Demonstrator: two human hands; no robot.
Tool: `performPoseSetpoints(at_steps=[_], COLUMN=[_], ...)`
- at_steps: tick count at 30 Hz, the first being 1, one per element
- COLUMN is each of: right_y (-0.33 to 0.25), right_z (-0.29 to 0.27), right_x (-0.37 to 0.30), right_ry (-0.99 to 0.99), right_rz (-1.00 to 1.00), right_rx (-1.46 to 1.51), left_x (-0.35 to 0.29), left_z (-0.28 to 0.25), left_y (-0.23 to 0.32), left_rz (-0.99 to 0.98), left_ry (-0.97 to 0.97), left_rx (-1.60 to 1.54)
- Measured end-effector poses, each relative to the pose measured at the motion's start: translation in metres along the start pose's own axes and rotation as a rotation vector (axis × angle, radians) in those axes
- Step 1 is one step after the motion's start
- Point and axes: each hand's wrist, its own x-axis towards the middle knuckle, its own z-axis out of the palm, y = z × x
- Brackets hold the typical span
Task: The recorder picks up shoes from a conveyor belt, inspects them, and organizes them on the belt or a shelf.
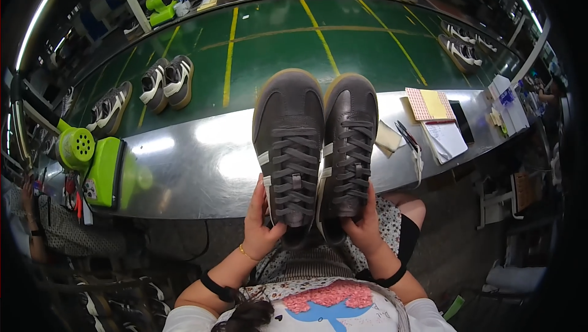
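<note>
Two dark grey lace-up sneakers with white side stripes and gum-coloured soles are held up side by side over the table's near edge, toes pointing away. My left hand (260, 225) grips the left sneaker (289, 124) at its heel end, thumb near the collar, fingers along the outer side. Around the heel end of the right sneaker (352, 120) my right hand (365, 225) is closed, thumb by the opening. The sneakers' inner sides touch or nearly touch. Their soles' undersides are hidden.
Beyond the metal table (184, 179) runs a green conveyor belt (269, 56) with yellow lines, carrying a sneaker pair (166, 84) at left and more at right. A bright green machine (101, 166) stands left. Notebooks (438, 127), scissors (409, 137) and white boxes (508, 105) lie right.
</note>
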Motion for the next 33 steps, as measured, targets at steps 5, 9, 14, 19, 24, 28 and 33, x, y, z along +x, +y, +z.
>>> performPoseSetpoints(at_steps=[5, 9, 14, 19, 24, 28, 33], right_y=[-0.003, -0.005, -0.003, 0.006, 0.019, 0.029, 0.037], right_z=[0.007, 0.008, 0.002, 0.012, 0.018, 0.014, 0.011], right_x=[0.001, 0.01, 0.045, 0.072, 0.068, 0.067, 0.069], right_ry=[0.076, 0.035, 0.011, 0.026, 0.159, 0.116, 0.09], right_rz=[0.034, -0.003, 0.164, 0.224, 0.309, 0.263, 0.24], right_rx=[0.145, 0.09, -0.161, 0.153, 0.176, 0.201, 0.219], left_x=[0.007, 0.026, 0.049, 0.037, -0.008, -0.042, -0.067], left_z=[-0.001, 0.0, -0.024, -0.074, -0.151, -0.223, -0.294], left_y=[0.011, 0.026, 0.041, 0.07, 0.115, 0.15, 0.178], left_rz=[0.01, -0.103, -0.419, -0.261, 0.148, 0.236, 0.246], left_ry=[-0.049, -0.029, 0.017, 0.361, 0.906, 1.333, 1.507], left_rx=[0.033, -0.093, -0.582, -0.544, -0.252, -0.116, 0.082])
